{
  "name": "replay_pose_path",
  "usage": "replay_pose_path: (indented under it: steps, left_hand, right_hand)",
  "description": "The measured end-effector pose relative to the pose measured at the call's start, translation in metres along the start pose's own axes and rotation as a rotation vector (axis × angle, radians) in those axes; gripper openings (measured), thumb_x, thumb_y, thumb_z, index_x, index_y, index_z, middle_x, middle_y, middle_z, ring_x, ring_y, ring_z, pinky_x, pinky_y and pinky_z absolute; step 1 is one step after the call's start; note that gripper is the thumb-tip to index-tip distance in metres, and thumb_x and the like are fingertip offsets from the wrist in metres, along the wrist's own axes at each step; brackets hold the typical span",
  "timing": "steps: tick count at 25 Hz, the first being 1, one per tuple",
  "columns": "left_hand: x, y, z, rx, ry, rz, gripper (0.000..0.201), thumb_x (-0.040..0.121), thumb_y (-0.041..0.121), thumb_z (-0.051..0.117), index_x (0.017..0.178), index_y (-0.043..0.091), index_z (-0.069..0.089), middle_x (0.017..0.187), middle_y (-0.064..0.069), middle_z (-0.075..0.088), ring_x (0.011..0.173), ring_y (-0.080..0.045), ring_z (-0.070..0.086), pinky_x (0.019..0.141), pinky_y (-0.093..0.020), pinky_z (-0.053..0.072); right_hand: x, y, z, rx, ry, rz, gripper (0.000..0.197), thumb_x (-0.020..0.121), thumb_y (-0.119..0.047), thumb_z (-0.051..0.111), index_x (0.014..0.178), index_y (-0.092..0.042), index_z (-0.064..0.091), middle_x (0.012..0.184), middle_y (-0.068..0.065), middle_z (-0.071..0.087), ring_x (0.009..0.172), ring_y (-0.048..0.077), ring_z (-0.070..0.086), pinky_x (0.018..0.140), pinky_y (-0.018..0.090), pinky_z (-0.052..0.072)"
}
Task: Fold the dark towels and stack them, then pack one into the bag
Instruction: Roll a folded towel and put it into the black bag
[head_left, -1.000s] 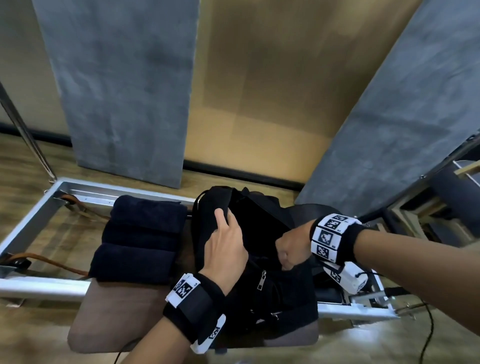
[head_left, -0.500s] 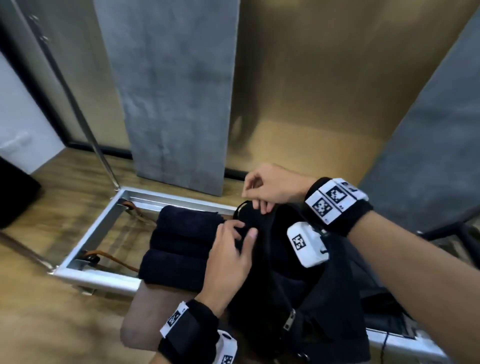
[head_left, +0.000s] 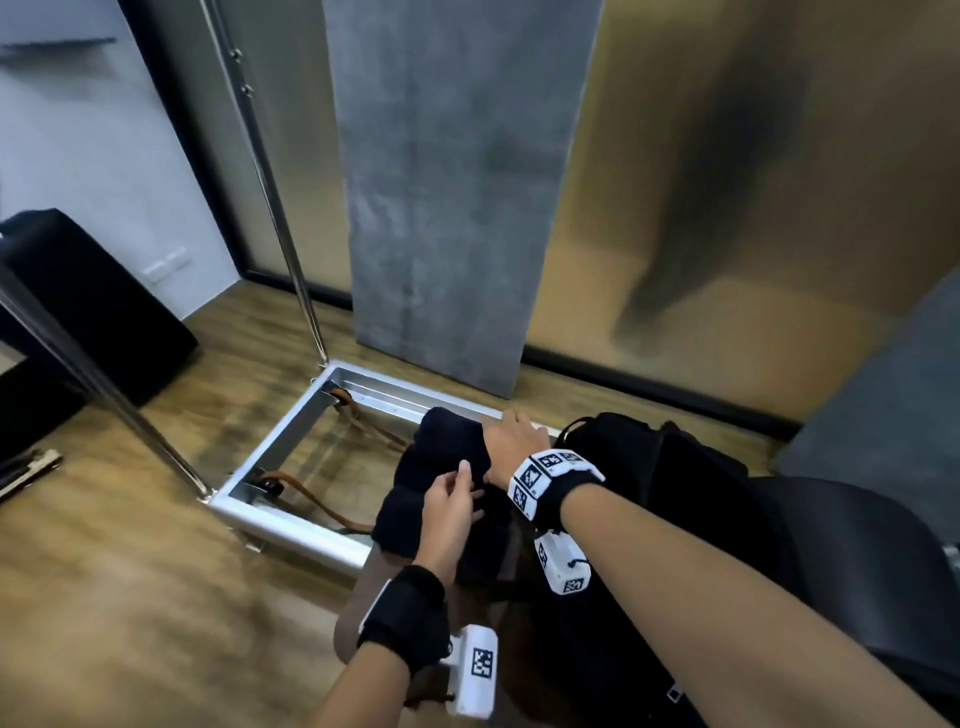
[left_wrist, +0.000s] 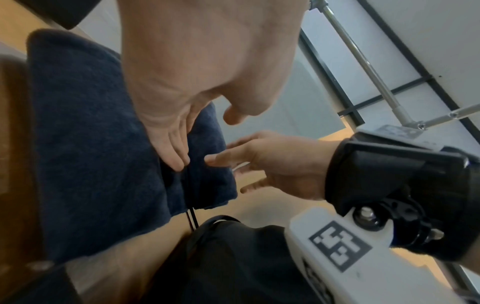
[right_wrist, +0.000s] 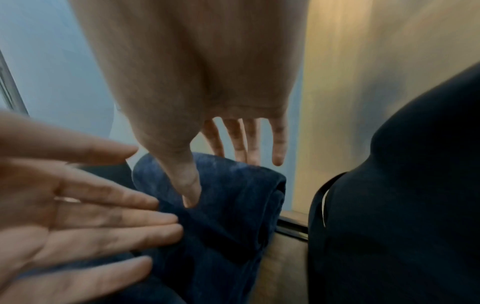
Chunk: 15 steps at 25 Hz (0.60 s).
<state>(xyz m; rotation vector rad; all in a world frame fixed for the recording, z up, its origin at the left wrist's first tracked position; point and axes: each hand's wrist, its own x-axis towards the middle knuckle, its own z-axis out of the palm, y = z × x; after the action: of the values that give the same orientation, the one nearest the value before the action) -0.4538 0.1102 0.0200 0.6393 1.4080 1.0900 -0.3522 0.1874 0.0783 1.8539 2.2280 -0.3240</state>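
My right hand (head_left: 511, 447) lies over the top towel (head_left: 447, 441), fingers straight and spread past its far edge, thumb on the near side, nothing gripped. My left hand (head_left: 449, 512) is open too, fingers flat against the side of the towels (head_left: 410, 512), not closed on anything. The stack sits folded on the brown pad (head_left: 379, 577), just left of the black bag (head_left: 675, 519). Folding and stacking look done. Left, I judge: grab the top towel and put it in the bag; can't tell if the bag is open.
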Motion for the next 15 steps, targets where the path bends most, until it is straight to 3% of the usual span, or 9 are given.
replay_pose_path:
  steps: [2,4,7,10,13,15]
  left_hand:
    - [0.005,-0.001,0.004,-0.002,-0.041,-0.004,0.042,0.109,0.043,0.052,0.126,0.007,0.063,0.115,-0.006,0.074,0.105,-0.017,0.074,0.092,-0.037,0.062]
    - [0.009,0.001,0.007,-0.065,-0.058,-0.020,0.044,0.107,0.047,0.054,0.125,0.007,0.063,0.117,-0.009,0.077,0.100,-0.015,0.077,0.087,-0.036,0.063]
    - [0.009,0.018,0.007,-0.206,-0.013,-0.081,0.053,0.101,0.055,0.061,0.133,0.012,0.061,0.119,-0.009,0.077,0.101,-0.022,0.078,0.078,-0.036,0.062]
    - [0.001,0.048,0.012,-0.394,-0.017,-0.081,0.063,0.089,0.055,0.075,0.133,0.010,0.065,0.118,-0.017,0.076,0.106,-0.034,0.076,0.088,-0.048,0.063]
    - [-0.018,0.088,0.026,-0.527,-0.199,-0.094,0.073,0.079,0.052,0.085,0.136,0.009,0.067,0.127,-0.025,0.071,0.117,-0.042,0.070,0.105,-0.056,0.055]
    - [-0.035,0.112,0.044,-0.524,-0.355,-0.093,0.073,0.077,0.053,0.086,0.132,0.007,0.071,0.129,-0.026,0.070,0.119,-0.042,0.069,0.098,-0.052,0.058]
  right_hand:
    - [0.004,-0.002,0.004,0.020,0.002,0.016,0.054,0.089,-0.026,0.070,0.137,-0.015,0.048,0.136,0.011,0.056,0.132,0.033,0.047,0.102,0.051,0.043]
    - [0.004,-0.003,-0.005,0.103,-0.018,0.024,0.040,0.090,-0.030,0.067,0.125,-0.015,0.055,0.125,0.008,0.064,0.123,0.032,0.057,0.099,0.047,0.048]
    - [-0.007,-0.004,-0.032,0.355,-0.058,0.003,0.029,0.079,-0.034,0.073,0.096,-0.012,0.065,0.099,0.008,0.072,0.094,0.031,0.070,0.077,0.039,0.056]
    - [-0.028,0.003,-0.064,0.525,-0.015,-0.045,0.038,0.067,-0.039,0.082,0.086,-0.009,0.071,0.086,0.007,0.075,0.082,0.024,0.071,0.068,0.035,0.056]
    - [-0.057,0.025,-0.097,0.714,0.107,-0.062,0.059,0.064,-0.059,0.086,0.080,-0.005,0.071,0.074,0.002,0.070,0.068,0.014,0.062,0.061,0.031,0.047]
    - [-0.079,0.046,-0.115,0.790,0.245,-0.036,0.063,0.067,-0.071,0.081,0.087,-0.012,0.071,0.087,-0.004,0.070,0.076,0.008,0.063,0.069,0.031,0.048]
